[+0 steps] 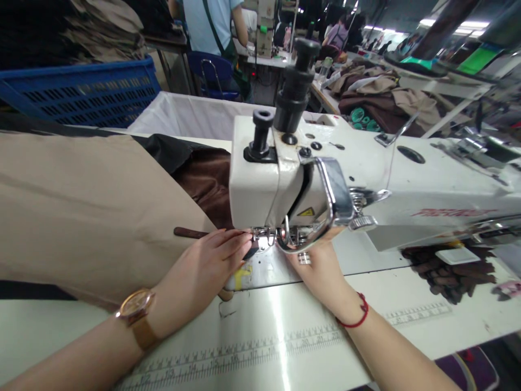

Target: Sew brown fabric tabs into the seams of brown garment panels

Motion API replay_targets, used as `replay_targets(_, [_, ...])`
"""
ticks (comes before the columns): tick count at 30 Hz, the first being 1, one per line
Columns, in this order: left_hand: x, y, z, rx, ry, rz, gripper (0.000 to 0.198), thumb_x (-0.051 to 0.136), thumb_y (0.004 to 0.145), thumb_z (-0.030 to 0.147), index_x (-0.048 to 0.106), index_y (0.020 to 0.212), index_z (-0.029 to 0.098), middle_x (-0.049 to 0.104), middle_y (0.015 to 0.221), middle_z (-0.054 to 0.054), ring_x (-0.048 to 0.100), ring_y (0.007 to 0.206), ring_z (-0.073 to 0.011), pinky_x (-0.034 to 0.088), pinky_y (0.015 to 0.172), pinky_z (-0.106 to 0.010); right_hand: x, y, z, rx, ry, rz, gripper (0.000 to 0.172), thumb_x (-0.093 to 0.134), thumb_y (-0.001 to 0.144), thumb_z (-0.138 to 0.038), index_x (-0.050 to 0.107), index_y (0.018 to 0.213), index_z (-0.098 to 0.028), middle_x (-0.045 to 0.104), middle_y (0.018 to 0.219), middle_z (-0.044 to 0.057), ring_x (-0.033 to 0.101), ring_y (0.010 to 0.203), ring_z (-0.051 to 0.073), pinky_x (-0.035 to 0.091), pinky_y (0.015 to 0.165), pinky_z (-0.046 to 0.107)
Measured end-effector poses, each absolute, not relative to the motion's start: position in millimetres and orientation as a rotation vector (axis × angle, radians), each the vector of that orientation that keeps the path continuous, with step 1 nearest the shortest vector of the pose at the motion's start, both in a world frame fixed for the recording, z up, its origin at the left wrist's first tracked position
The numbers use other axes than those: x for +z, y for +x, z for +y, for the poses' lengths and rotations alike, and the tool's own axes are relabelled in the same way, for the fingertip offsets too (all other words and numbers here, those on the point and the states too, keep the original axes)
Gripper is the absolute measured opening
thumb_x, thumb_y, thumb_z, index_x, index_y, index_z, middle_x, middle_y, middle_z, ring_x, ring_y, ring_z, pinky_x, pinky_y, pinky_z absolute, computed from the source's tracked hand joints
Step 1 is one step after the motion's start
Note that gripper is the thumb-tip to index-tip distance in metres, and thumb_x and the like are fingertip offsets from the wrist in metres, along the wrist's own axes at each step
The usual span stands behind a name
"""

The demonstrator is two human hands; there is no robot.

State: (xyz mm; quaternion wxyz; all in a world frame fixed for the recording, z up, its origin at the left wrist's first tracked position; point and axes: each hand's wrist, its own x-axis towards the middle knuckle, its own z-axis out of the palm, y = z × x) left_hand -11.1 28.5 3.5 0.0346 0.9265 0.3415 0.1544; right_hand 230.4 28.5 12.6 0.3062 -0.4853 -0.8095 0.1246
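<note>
My left hand (217, 253), with a watch (136, 306) on its wrist, lies with fingers stretched out at the left of the presser foot (264, 237). Under its fingers runs a narrow brown fabric strip (189, 233), on the edge of a large beige cloth piece (93, 212). The fingertips almost touch the foot of the white sewing machine (254, 184). On the other side, my right hand (323, 271), wearing a red bracelet (362, 310), reaches in beneath the machine head. The metal guard and head hide its fingers, so its grip is hidden.
A printed ruler (244, 355) runs along the table front. Brown fabric pieces (450, 269) and a small white block (458, 256) lie at right. Behind stand a blue basket (81, 89), a white-lined bin (179, 114) and a seated person (215, 27). Cloth heaps (378, 95) lie beyond.
</note>
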Motion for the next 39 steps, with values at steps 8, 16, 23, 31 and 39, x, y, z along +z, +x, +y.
replay_targets(8, [1.2,-11.4,34.5,0.509,2.849,1.0,0.022,0.049,0.093,0.021,0.058,0.111,0.013,0.062,0.118,-0.011,0.055,0.114,-0.027,0.047,0.101,-0.044,12.1,233.4,43.1,0.319,-1.29,-1.964,0.039,0.046,0.091,-0.028,0.054,0.054,-0.02,0.056,0.054,0.001,0.052,0.054,0.014,0.041,0.056,0.026])
replay_targets(16, [2.7,-11.9,29.4,0.497,2.962,1.036,0.025,0.044,0.095,0.018,0.058,0.115,0.013,0.065,0.113,-0.01,0.058,0.109,-0.0257,0.051,0.096,-0.042,6.7,233.2,48.0,0.246,-1.303,-2.013,0.038,0.045,0.09,-0.024,0.056,0.054,-0.019,0.056,0.053,0.002,0.054,0.058,0.016,0.043,0.061,0.029])
replay_targets(23, [3.2,-17.9,20.9,0.569,2.895,0.98,0.037,0.036,0.093,0.01,0.052,0.126,0.014,0.063,0.122,-0.01,0.056,0.115,-0.0257,0.046,0.102,-0.043,4.3,235.5,44.2,0.305,-1.268,-2.077,0.031,0.047,0.09,-0.02,0.061,0.062,-0.018,0.063,0.061,0.004,0.06,0.062,0.017,0.046,0.063,0.028])
replay_targets(31, [-0.2,-17.0,22.2,0.543,2.955,0.986,0.031,0.033,0.098,0.016,0.055,0.12,0.012,0.059,0.13,-0.008,0.054,0.121,-0.0215,0.044,0.107,-0.038,3.9,230.3,36.4,0.184,-1.122,-2.212,0.015,0.056,0.09,-0.019,0.069,0.082,-0.016,0.071,0.076,0.006,0.066,0.069,0.018,0.05,0.068,0.03])
replay_targets(39, [43.7,-20.1,7.5,0.376,3.025,1.227,0.032,0.03,0.098,0.01,0.061,0.106,0.018,0.065,0.115,0.003,0.057,0.113,-0.0128,0.038,0.111,-0.031,6.1,202.0,19.0,0.191,-0.832,-2.381,0.034,0.052,0.091,-0.014,0.056,0.125,-0.015,0.067,0.116,0.014,0.063,0.109,0.021,0.054,0.091,0.037])
